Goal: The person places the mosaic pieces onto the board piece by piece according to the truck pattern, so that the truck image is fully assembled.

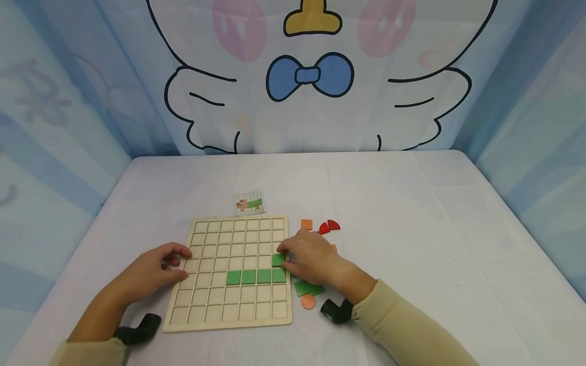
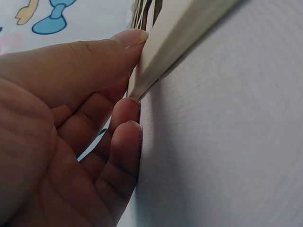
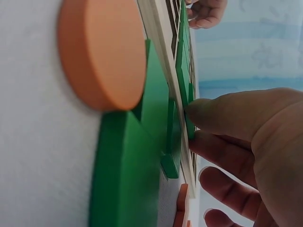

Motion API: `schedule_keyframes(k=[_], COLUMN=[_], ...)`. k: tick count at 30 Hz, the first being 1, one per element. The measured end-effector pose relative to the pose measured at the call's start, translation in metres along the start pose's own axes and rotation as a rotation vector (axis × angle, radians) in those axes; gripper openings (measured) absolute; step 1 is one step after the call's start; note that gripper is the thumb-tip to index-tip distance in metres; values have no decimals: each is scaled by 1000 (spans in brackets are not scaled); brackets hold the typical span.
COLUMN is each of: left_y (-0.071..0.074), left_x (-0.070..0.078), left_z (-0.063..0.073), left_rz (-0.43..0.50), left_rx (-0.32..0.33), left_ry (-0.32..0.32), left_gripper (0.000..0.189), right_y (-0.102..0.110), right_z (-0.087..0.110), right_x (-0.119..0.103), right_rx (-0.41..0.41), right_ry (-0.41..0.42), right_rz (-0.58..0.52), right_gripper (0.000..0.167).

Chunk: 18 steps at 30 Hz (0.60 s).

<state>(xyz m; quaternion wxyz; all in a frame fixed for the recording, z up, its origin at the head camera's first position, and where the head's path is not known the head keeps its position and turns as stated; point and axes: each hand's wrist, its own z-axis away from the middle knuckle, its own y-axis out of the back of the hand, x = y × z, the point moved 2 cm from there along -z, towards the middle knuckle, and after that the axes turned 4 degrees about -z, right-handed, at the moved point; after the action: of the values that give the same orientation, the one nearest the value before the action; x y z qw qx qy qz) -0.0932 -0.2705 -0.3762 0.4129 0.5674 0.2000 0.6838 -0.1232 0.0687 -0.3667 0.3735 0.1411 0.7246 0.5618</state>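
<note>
At the left, the left hand (image 1: 142, 272) rests thumb and bent fingers, apart, against the wooden grid board (image 1: 221, 264) on the desk (image 1: 412, 229). Four green square tiles (image 1: 248, 277) line one row rightward to the last column, where the right hand (image 1: 313, 258) pinches another green tile (image 1: 277, 260) just beyond the row's end. Farther right lie an orange disc (image 1: 308, 301) and red wedges (image 1: 333, 225).
</note>
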Motion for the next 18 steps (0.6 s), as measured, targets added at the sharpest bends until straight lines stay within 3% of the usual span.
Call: schedule_keyframes(k=[12,18], left_y=[0,0], left_x=[1,1], left_z=[0,1], left_rz=[-4,-1], left_rx=[6,2], left_ry=[-13,-5], left_gripper=[41,42], right_y=[2,5], right_z=[-1,0], right_x=[0,2], right_rx=[-24,-46], right_ry=[-14,-66], right_rz=[-22,-69], right_gripper=[23,28])
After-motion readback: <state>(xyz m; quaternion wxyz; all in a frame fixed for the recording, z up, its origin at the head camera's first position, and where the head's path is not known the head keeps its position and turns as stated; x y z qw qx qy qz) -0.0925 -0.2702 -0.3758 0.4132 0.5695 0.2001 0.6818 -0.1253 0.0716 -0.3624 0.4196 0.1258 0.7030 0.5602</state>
